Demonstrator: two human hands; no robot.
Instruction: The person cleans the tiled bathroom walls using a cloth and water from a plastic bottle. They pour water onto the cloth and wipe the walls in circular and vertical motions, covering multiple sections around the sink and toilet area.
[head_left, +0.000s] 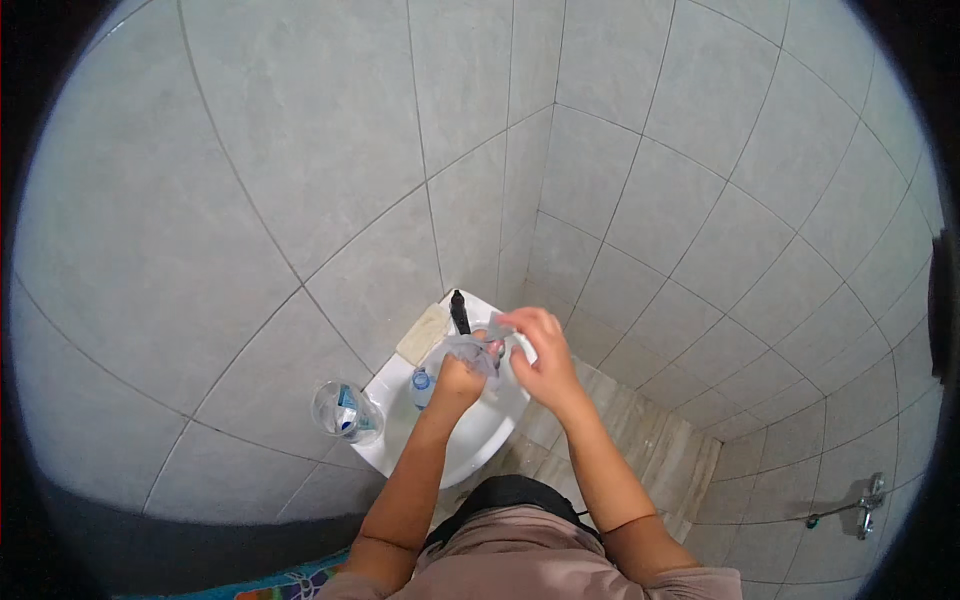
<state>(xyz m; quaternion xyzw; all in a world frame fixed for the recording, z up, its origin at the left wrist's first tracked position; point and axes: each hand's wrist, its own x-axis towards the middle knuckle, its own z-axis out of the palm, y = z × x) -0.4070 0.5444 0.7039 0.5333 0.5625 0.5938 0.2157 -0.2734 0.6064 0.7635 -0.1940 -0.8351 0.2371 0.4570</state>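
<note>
My left hand is closed around a thin, crumpled grey piece of translucent material, cloth or plastic film, above a white corner washbasin. Facing it, my right hand is slightly blurred, its thumb well apart from the curled fingers. A grey flap of the same material reaches up to the right fingertips; no firm grip on it shows. Just beyond both hands is a black tap handle. The spout is mostly hidden. A clear blue plastic bottle is in the basin, left of my left forearm.
A folded cream cloth lies on the basin's back left rim. At the left corner is a clear plastic container with labelled plastic inside. Grey tiled walls meet behind the basin. A shower mixer is mounted at right, above wood-look flooring.
</note>
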